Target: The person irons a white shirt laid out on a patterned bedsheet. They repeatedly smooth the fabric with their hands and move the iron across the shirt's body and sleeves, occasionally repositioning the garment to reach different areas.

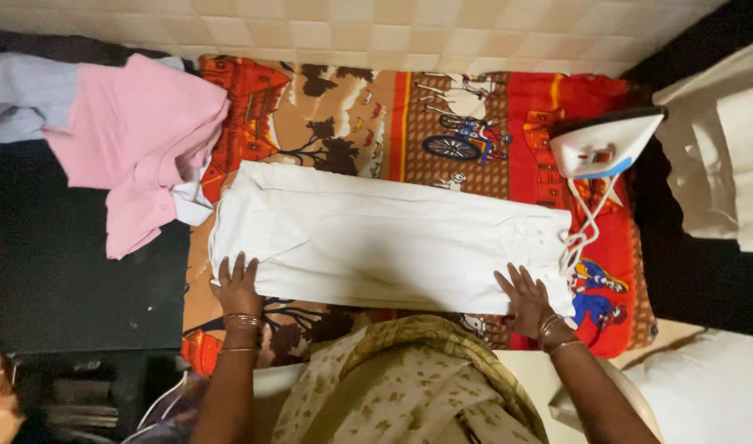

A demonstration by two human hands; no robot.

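Note:
A white garment lies folded lengthwise across a colourful printed cloth that covers the table. My left hand rests flat on the garment's near left corner, fingers spread. My right hand presses flat on the near right edge, fingers apart. Neither hand grips anything. Bangles sit on both wrists.
A white electric iron stands at the right end of the cloth, its cord trailing beside the garment. A pink garment and a pale blue one lie heaped at the left. White clothes lie at the right.

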